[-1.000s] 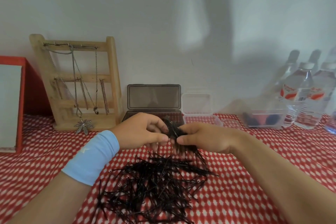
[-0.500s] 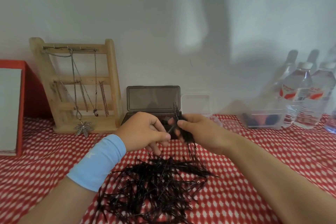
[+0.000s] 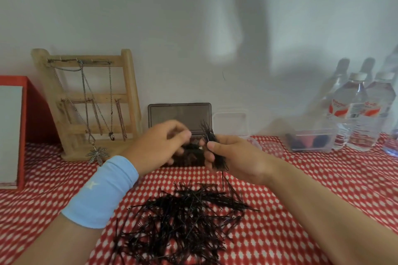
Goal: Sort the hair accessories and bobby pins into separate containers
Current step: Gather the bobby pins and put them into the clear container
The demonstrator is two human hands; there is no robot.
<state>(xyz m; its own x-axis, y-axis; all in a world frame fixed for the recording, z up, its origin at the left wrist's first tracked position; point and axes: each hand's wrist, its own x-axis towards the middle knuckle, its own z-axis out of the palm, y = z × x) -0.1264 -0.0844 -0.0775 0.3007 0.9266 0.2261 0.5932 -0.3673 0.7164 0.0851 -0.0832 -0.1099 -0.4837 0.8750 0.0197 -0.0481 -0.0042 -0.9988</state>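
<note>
Our right hand (image 3: 237, 155) is closed around a bundle of bobby pins (image 3: 210, 135), with the thumb pressed on its front. The pins stand up above the fingers and hang out below the palm. Our left hand (image 3: 159, 146) is just beside it, to the left, over the dark box (image 3: 179, 112), whose lid is up against the wall. Its fingers are bent downward, but they are blurred, and we cannot tell if they hold anything. Below both hands, nearer to us, the big pile of bobby pins (image 3: 183, 221) lies loose on the red checked cloth (image 3: 301, 178). One small clear container (image 3: 231, 122) stands right of the dark box. Further right, near the water bottles (image 3: 355, 114), a clear tub (image 3: 310, 149) contains dark and pink hair accessories (image 3: 308, 140).
</note>
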